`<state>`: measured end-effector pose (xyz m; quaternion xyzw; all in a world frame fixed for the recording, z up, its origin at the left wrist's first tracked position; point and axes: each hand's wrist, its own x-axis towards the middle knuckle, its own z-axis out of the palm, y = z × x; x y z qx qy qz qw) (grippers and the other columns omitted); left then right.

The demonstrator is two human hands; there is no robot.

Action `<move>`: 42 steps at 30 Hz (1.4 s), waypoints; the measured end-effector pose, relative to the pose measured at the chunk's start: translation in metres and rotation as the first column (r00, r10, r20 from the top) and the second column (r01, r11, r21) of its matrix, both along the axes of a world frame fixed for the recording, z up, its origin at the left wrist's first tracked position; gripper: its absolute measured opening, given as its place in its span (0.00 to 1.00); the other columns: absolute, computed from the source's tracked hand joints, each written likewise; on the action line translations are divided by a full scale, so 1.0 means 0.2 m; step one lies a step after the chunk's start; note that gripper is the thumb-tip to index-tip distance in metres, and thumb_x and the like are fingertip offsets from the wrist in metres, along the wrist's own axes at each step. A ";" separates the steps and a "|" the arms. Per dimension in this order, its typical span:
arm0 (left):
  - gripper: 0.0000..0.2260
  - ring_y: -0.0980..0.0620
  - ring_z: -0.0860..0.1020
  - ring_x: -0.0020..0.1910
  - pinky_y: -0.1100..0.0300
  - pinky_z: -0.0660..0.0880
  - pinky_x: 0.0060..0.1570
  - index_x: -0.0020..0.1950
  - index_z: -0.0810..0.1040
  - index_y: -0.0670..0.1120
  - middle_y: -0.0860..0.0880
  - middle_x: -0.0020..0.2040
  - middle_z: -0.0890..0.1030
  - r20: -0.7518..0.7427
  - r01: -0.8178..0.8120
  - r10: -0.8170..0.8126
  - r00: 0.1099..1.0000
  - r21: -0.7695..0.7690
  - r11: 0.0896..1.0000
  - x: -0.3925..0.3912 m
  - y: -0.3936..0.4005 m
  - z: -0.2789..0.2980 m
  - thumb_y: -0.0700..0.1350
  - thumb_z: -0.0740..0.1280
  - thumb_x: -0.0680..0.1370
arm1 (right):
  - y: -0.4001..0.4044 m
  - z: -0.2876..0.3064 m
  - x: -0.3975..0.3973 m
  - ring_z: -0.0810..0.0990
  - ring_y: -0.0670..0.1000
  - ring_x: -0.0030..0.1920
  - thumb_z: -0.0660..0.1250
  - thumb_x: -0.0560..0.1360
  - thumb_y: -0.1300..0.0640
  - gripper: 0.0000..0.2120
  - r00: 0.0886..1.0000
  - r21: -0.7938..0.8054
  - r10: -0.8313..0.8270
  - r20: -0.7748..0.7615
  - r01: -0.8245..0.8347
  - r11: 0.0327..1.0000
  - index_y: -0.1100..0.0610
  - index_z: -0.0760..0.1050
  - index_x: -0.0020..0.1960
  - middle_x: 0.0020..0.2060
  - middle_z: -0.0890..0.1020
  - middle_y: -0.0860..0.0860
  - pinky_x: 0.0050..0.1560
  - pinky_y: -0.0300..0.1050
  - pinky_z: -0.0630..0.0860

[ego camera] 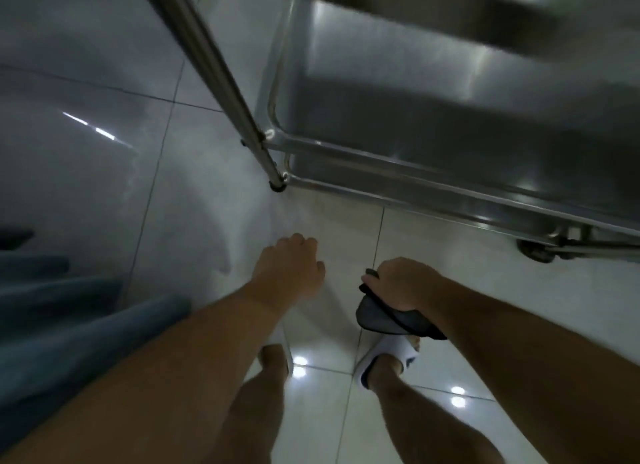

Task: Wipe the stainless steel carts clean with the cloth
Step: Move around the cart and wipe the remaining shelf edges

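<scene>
A stainless steel cart point(398, 166) fills the upper right, seen from above: a low shelf with a raised rim and a blurred upper shelf over it. A slanted leg post point(221, 76) runs down to the shelf's near-left corner. My right hand point(403, 283) grips a folded dark grey cloth point(384, 320) in the air, short of the cart's front rim. My left hand point(289, 266) hangs beside it, fingers loosely curled, holding nothing. Neither hand touches the cart.
Glossy white floor tiles lie under everything. A caster wheel point(535, 252) sits beneath the cart's front edge at right. My feet in white slippers point(384, 356) stand below my hands. Blue-grey fabric point(69, 311) shows at the left edge.
</scene>
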<state>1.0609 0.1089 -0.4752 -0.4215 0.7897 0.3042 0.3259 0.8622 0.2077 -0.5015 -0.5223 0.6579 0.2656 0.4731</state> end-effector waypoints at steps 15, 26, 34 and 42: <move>0.18 0.41 0.74 0.65 0.46 0.71 0.62 0.69 0.74 0.46 0.44 0.66 0.74 -0.014 -0.132 0.132 0.991 0.002 0.991 0.68 -0.29 1.51 0.55 0.55 0.85 | -0.51 1.74 0.74 0.72 0.55 0.43 0.49 0.86 0.38 0.23 0.941 -0.138 0.314 -0.127 -0.330 0.934 0.52 0.76 0.51 0.38 0.71 0.50 0.47 0.49 0.69; 0.20 0.42 0.77 0.63 0.48 0.75 0.61 0.71 0.75 0.48 0.45 0.68 0.77 -0.040 -0.316 0.313 0.949 -0.169 0.934 0.90 -0.79 2.25 0.56 0.58 0.84 | -1.19 2.40 0.99 0.79 0.57 0.43 0.53 0.86 0.42 0.21 0.968 -0.413 0.247 -0.051 -0.246 0.877 0.54 0.78 0.53 0.39 0.75 0.53 0.43 0.53 0.76; 0.19 0.44 0.77 0.64 0.50 0.73 0.60 0.73 0.74 0.50 0.47 0.70 0.77 -0.121 -0.486 0.473 0.873 -0.315 0.815 1.03 -1.15 2.68 0.55 0.59 0.85 | -1.79 2.72 1.03 0.75 0.54 0.38 0.52 0.85 0.38 0.26 0.953 -0.605 0.302 -0.008 -0.245 0.758 0.53 0.70 0.37 0.35 0.75 0.53 0.45 0.50 0.73; 0.21 0.43 0.75 0.68 0.50 0.72 0.64 0.75 0.72 0.49 0.46 0.72 0.75 -0.126 -0.542 0.530 0.838 -0.298 0.786 1.21 -1.65 2.67 0.55 0.58 0.85 | -2.35 2.80 1.13 0.79 0.58 0.47 0.51 0.85 0.38 0.25 0.946 -0.590 0.317 -0.072 -0.297 0.751 0.54 0.71 0.40 0.38 0.77 0.53 0.57 0.56 0.78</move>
